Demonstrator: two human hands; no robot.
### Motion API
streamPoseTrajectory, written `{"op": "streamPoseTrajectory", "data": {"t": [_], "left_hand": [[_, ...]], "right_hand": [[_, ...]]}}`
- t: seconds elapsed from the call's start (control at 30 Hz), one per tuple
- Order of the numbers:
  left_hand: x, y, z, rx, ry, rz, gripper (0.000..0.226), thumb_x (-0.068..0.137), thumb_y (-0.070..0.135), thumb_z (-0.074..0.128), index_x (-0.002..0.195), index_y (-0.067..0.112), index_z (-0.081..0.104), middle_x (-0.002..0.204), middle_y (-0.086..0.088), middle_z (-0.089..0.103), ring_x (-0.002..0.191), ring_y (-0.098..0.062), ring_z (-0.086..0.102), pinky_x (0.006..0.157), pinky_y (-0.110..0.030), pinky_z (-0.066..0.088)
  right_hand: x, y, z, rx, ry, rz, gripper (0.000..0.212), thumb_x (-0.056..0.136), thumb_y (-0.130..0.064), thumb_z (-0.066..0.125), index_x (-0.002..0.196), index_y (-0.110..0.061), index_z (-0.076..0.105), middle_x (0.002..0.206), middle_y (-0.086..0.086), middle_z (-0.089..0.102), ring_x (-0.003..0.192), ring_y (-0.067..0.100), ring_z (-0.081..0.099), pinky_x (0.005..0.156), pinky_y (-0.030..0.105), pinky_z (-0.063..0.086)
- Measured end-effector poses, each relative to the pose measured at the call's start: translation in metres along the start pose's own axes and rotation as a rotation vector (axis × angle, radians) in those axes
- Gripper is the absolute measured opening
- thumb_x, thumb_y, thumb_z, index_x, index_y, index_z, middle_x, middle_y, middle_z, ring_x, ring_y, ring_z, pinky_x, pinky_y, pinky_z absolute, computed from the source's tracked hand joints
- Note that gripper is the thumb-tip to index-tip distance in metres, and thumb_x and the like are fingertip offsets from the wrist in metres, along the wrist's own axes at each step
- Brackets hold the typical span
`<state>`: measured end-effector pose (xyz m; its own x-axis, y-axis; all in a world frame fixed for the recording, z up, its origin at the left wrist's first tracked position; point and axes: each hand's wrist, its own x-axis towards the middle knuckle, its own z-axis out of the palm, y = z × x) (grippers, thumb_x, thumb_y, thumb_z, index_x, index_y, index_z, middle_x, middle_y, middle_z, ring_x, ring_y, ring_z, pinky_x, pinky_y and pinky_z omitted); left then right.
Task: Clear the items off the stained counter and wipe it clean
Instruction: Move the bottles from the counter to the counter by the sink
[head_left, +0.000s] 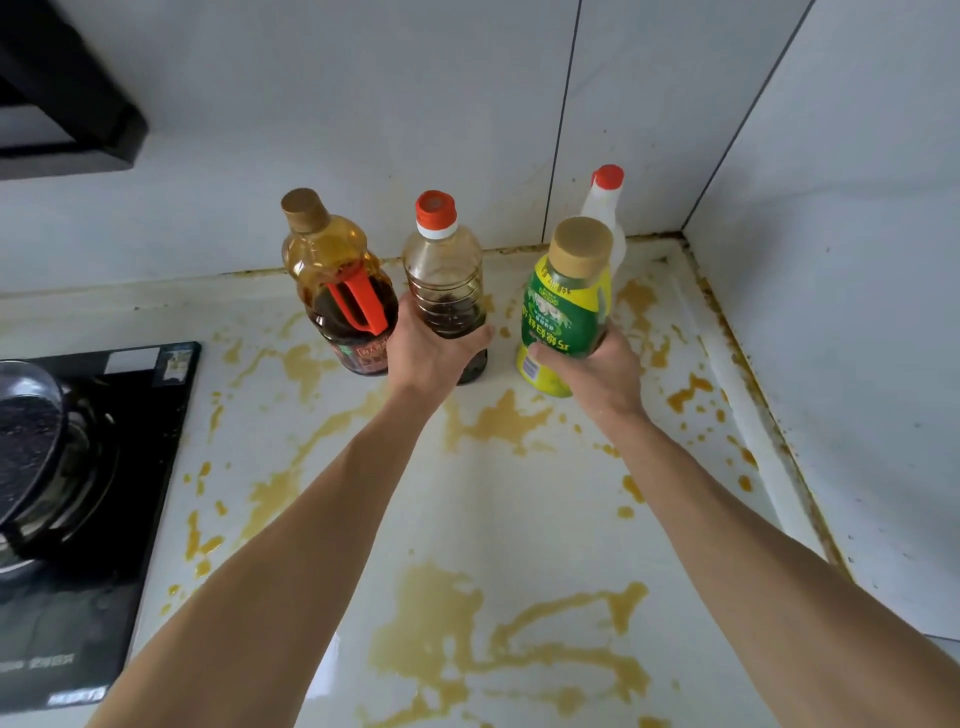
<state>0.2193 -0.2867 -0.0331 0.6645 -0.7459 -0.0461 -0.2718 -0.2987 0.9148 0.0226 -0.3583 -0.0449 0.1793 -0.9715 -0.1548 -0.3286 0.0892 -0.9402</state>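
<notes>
Gripping two bottles at once, I have my left hand (434, 353) wrapped round the lower body of the clear red-capped bottle (444, 275) with dark liquid, and my right hand (592, 371) curled round the green-and-yellow labelled bottle (566, 312), both at upper centre of the frame on the stained desk (483, 499). To do this well I judge I should lift both straight up, keep them upright, and squeeze low and firmly, since the plastic may be oily and slip. Just left of my left hand, near touching, stands the big amber bottle (337, 291) with a red handle; I must not knock it as I rise. Behind the green bottle a white bottle (605, 205) with a red cap waits in the corner. Yellow-orange spills (498, 421) cover the desk. At left sits a black hob (130, 467) with a pot (31, 441).
</notes>
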Motion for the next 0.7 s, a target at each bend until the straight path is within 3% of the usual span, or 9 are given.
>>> {"op": "streamPoseTrajectory", "data": {"t": [0.1,0.2,0.4,0.47,0.5,0.6,0.7], "left_hand": [[-0.013,0.006,-0.01,0.03,-0.046,0.02,0.088,0.063,0.046,0.096,0.137,0.031,0.051,0.118,0.017,0.068,0.106,-0.005,0.066,0.088,-0.015,0.047],[-0.031,0.016,-0.027,0.063,-0.105,0.031,0.09,0.061,0.047,0.096,0.138,0.031,0.051,0.12,0.016,0.069,0.108,-0.005,0.066,0.092,-0.019,0.048],[-0.088,0.036,-0.069,0.146,-0.152,-0.006,0.091,0.056,0.059,0.091,0.136,0.034,0.055,0.11,0.026,0.069,0.096,0.023,0.061,0.074,0.003,0.043],[-0.111,0.039,-0.088,0.178,-0.169,-0.041,0.085,0.055,0.062,0.089,0.13,0.035,0.06,0.103,0.029,0.071,0.093,0.024,0.062,0.071,0.004,0.045],[-0.121,0.04,-0.097,0.187,-0.181,-0.065,0.082,0.054,0.062,0.089,0.127,0.034,0.063,0.102,0.027,0.073,0.094,0.019,0.065,0.076,-0.002,0.05],[-0.151,0.032,-0.122,0.185,-0.222,-0.127,0.079,0.056,0.056,0.091,0.126,0.03,0.066,0.108,0.016,0.077,0.103,-0.004,0.073,0.094,-0.036,0.061],[-0.183,0.019,-0.145,0.18,-0.217,-0.18,0.082,0.056,0.054,0.092,0.129,0.029,0.064,0.11,0.014,0.077,0.105,-0.006,0.073,0.096,-0.039,0.061]], "right_hand": [[-0.012,-0.011,-0.01,-0.009,0.023,-0.036,0.056,0.059,-0.048,0.09,0.11,-0.034,0.073,0.093,-0.031,0.075,0.088,-0.012,0.07,0.073,0.009,0.054],[-0.026,-0.023,-0.029,-0.026,0.019,-0.05,0.061,0.065,-0.042,0.093,0.119,-0.022,0.073,0.104,-0.014,0.079,0.096,-0.002,0.074,0.079,0.017,0.059],[-0.082,-0.042,-0.066,-0.044,0.004,0.002,0.058,0.068,-0.035,0.095,0.119,-0.019,0.073,0.107,-0.007,0.079,0.099,0.005,0.075,0.087,0.03,0.062],[-0.109,-0.041,-0.078,-0.059,-0.022,0.031,0.058,0.068,-0.036,0.095,0.119,-0.018,0.074,0.108,-0.005,0.079,0.102,0.009,0.075,0.09,0.033,0.061],[-0.122,-0.04,-0.084,-0.066,-0.034,0.049,0.058,0.067,-0.038,0.094,0.118,-0.018,0.074,0.107,-0.006,0.079,0.102,0.009,0.075,0.09,0.033,0.061],[-0.159,-0.033,-0.098,-0.105,-0.062,0.093,0.057,0.068,-0.038,0.096,0.117,-0.021,0.075,0.104,-0.011,0.079,0.098,0.001,0.074,0.085,0.028,0.06],[-0.19,-0.021,-0.11,-0.159,-0.09,0.137,0.056,0.07,-0.039,0.095,0.119,-0.022,0.074,0.104,-0.015,0.077,0.096,-0.003,0.072,0.077,0.02,0.056]]}}
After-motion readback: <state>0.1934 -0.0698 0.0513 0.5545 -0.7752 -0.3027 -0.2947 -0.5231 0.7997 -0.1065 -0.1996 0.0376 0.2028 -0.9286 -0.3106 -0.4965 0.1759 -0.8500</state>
